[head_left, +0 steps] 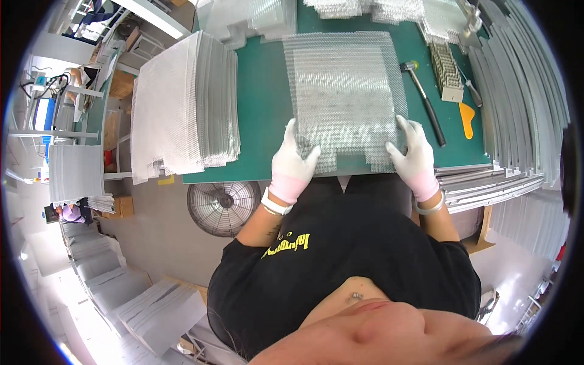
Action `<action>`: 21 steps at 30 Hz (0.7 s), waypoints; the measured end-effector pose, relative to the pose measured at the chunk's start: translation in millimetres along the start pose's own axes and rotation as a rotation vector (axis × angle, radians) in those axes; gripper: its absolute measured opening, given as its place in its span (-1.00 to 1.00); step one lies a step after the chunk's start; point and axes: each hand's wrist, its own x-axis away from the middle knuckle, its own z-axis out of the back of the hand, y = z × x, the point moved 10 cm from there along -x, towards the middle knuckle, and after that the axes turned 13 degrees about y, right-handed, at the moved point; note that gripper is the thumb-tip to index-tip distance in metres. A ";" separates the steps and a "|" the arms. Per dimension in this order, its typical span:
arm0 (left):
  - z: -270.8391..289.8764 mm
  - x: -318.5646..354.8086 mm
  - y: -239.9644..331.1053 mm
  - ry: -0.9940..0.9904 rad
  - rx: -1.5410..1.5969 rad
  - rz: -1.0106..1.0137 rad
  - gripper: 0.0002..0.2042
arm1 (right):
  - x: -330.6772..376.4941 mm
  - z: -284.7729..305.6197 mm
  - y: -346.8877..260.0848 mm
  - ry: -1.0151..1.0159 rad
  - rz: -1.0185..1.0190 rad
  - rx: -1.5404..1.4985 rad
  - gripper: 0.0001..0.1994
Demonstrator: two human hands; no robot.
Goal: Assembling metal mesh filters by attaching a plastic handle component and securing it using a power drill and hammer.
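Squarish silver wire mesh sheets (344, 91) lie overlapped on the green tabletop in front of me, with notched near corners close to the table's edge. My left hand (294, 163), in a white glove with a pink cuff, is at their left edge. Its fingers point away along that side, and the thumb is apart over the mesh. My right hand (415, 157), gloved alike, mirrors it at the right edge, thumb and fingers spread. Neither hand visibly wraps round the mesh; the undersides of the fingers are hidden.
A thick stack of mesh sheets (167, 109) stands on the left. To the right lie a hammer (429, 109), an orange scraper (466, 120), a screwdriver (473, 92) and a row of small metal parts (446, 72). Long metal strips (523, 91) line the far right. A floor fan (224, 207) is below.
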 end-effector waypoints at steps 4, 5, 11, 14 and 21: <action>-36.0 8.3 -28.1 -0.336 0.095 0.425 -0.17 | 1.1 -18.6 29.1 -0.031 -0.069 -0.010 -0.43; -38.7 9.7 -30.3 -0.337 0.094 0.427 -0.17 | 0.2 -23.5 32.5 -0.044 -0.073 -0.011 -0.43; -58.6 23.6 -43.5 -0.364 -0.031 0.372 -0.13 | 3.2 -47.8 47.5 -0.072 -0.036 0.083 -0.42; -60.8 26.3 -44.6 -0.391 -0.056 0.406 -0.13 | 7.8 -55.6 57.9 -0.101 -0.069 0.139 -0.40; -57.9 28.8 -43.4 -0.349 -0.048 0.379 -0.14 | 8.7 -56.8 57.1 -0.092 -0.010 0.197 -0.41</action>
